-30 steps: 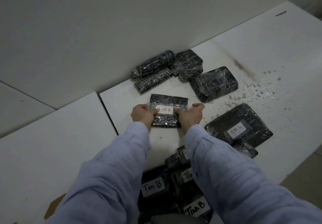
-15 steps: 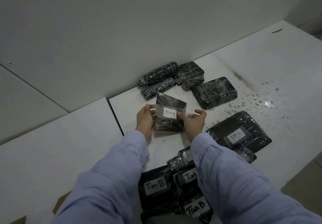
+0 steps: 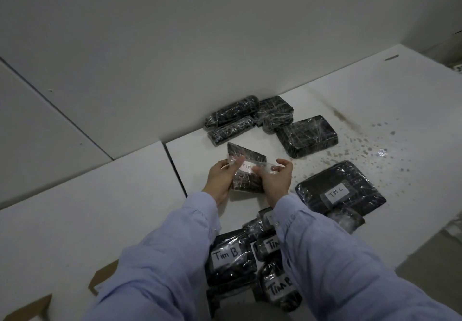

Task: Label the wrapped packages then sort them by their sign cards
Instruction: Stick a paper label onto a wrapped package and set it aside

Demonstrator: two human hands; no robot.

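The wrapped package [image 3: 247, 183] is being gripped by the left hand [image 3: 221, 178] and clear tape [image 3: 262, 167] is being pinched across its label [image 3: 246, 166] by the right hand [image 3: 275, 182], seemingly to fix it.

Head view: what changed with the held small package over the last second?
The small package, flat on the table a second ago, was lifted and tilted, one corner now up. The left hand and right hand kept hold; the right thumb now covers the label's end. The unlabelled packages by the wall, the Tim C package and the Tim B pile stayed put.
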